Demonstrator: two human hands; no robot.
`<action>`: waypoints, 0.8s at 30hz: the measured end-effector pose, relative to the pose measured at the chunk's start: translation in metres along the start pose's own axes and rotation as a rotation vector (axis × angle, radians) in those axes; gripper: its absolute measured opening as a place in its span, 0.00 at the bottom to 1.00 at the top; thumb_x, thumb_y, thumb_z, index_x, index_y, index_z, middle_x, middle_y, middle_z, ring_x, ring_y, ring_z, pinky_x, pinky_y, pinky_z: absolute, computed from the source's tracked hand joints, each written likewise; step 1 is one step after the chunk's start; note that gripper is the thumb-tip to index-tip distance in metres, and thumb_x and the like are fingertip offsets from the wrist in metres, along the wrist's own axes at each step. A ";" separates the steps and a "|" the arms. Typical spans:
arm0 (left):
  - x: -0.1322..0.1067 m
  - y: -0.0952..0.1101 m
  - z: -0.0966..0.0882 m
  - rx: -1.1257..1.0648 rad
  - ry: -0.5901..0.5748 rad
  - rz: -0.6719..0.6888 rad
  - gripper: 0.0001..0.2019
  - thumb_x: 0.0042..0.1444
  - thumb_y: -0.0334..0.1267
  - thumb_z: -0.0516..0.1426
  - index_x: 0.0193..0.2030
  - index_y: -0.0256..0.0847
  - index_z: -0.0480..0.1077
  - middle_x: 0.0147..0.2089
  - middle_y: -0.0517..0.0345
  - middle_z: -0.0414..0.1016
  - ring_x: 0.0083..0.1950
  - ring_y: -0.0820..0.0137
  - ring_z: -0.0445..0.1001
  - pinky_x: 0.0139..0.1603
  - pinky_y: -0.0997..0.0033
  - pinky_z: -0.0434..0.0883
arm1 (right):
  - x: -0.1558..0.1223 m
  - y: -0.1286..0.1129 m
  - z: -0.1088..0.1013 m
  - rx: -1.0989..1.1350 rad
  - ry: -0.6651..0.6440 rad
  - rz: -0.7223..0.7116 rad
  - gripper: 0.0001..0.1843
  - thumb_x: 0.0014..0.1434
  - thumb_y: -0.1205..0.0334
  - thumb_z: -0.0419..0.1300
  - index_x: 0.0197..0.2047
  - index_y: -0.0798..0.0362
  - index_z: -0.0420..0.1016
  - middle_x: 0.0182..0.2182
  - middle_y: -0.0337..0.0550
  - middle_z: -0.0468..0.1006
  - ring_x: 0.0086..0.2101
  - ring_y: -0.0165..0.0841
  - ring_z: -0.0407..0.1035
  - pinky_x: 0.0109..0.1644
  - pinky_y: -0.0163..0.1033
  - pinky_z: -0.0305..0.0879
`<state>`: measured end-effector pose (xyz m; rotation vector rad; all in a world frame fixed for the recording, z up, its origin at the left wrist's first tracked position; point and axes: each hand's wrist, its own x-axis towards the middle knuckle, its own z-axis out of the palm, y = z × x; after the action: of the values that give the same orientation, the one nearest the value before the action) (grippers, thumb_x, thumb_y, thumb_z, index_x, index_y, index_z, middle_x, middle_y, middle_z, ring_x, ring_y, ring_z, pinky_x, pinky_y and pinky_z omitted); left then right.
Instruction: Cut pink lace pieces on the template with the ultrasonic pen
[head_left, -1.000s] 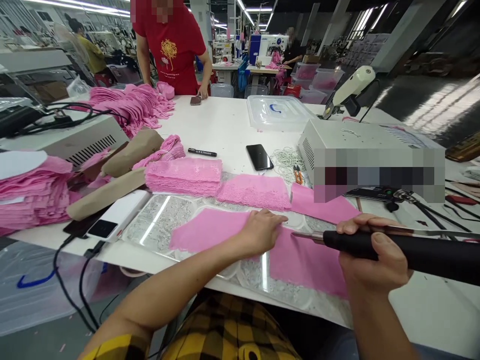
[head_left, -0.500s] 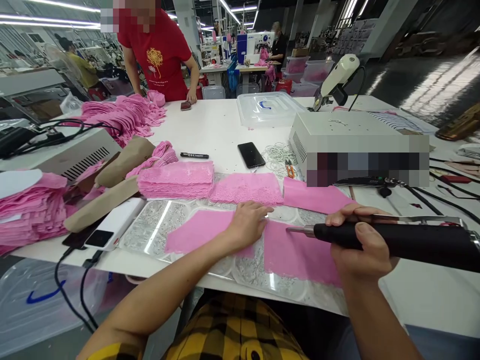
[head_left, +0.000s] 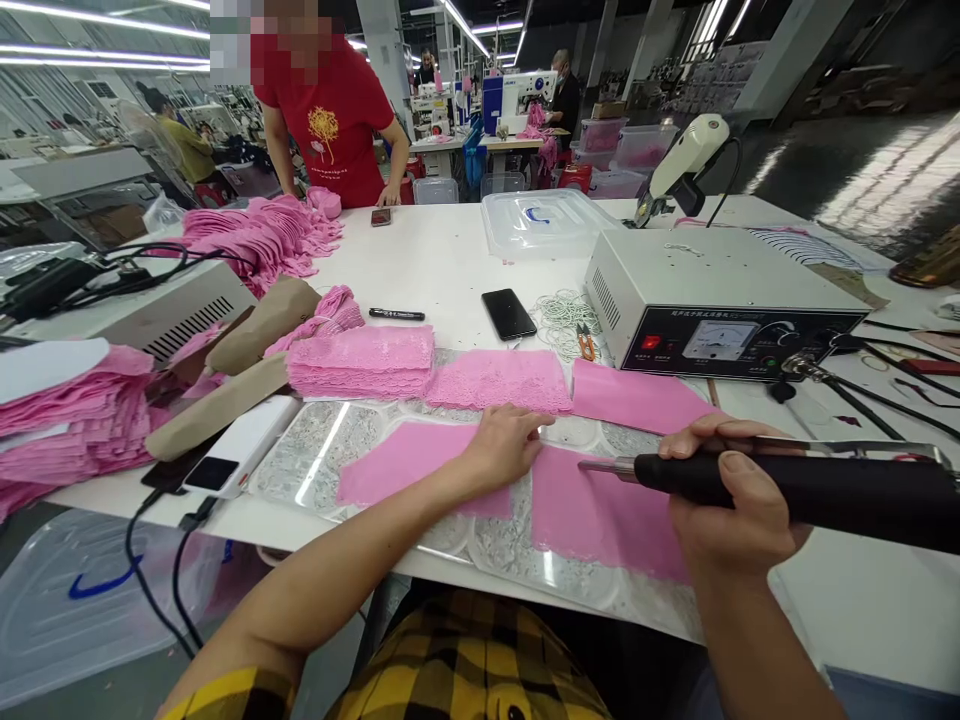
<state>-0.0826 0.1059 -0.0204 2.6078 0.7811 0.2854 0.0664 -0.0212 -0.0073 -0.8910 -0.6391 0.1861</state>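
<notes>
The fingers (head_left: pixel 705 428) of the right hand (head_left: pixel 731 525) are curled tight round the black tool (head_left: pixel 810 492), with the thumb on the near side. The tool is long and lies almost flat, running from right to left. Its thin metal tip (head_left: pixel 606 465) points left, toward the left hand (head_left: pixel 504 447). The tip sticks out past the right fingers and sits over the right pink cloth (head_left: pixel 592 520). I cannot tell if it touches the cloth.

The left hand is open and flat, and it holds nothing. Its fingers (head_left: pixel 534 424) are stretched out, pressing down on the left pink cloth (head_left: pixel 405 470). The tip and the left hand are near each other but apart.

Half a second ago both hands and the tool were in almost the same spots, and the tip still points the same way.

The two cloths lie side by side on a shiny clear board (head_left: pixel 319 455) at the near edge of the white table (head_left: pixel 450 250). Behind them are a stack of pink lace (head_left: pixel 364 360), a black phone (head_left: pixel 508 313), a black pen (head_left: pixel 396 314) and a white machine box (head_left: pixel 712 285). A white power bank (head_left: pixel 240 445) lies on the left. A person in a red shirt (head_left: pixel 330 115) stands at the far side of the table
</notes>
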 end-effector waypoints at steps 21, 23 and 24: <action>-0.089 0.012 0.033 0.022 0.328 0.324 0.09 0.64 0.36 0.57 0.48 0.37 0.73 0.53 0.45 0.76 0.53 0.61 0.75 0.56 0.55 0.71 | 0.005 -0.001 0.004 -0.020 0.123 -0.006 0.10 0.39 0.62 0.56 0.29 0.51 0.69 0.24 0.35 0.70 0.21 0.30 0.62 0.25 0.40 0.61; -0.089 0.012 0.034 0.024 0.327 0.327 0.09 0.64 0.36 0.57 0.48 0.37 0.73 0.54 0.46 0.76 0.54 0.61 0.75 0.57 0.55 0.71 | 0.006 -0.002 0.003 -0.015 0.131 -0.002 0.09 0.39 0.61 0.56 0.29 0.51 0.69 0.24 0.35 0.70 0.21 0.29 0.62 0.25 0.39 0.60; -0.090 0.012 0.034 0.024 0.326 0.328 0.09 0.64 0.36 0.57 0.48 0.37 0.73 0.54 0.46 0.76 0.54 0.61 0.75 0.57 0.55 0.71 | 0.007 -0.003 0.003 -0.014 0.134 0.003 0.09 0.39 0.61 0.56 0.29 0.51 0.69 0.24 0.35 0.70 0.21 0.29 0.62 0.25 0.39 0.60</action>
<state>-0.1407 0.0358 -0.0527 2.7420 0.4497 0.8148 0.0700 -0.0183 -0.0001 -0.9100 -0.5151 0.1242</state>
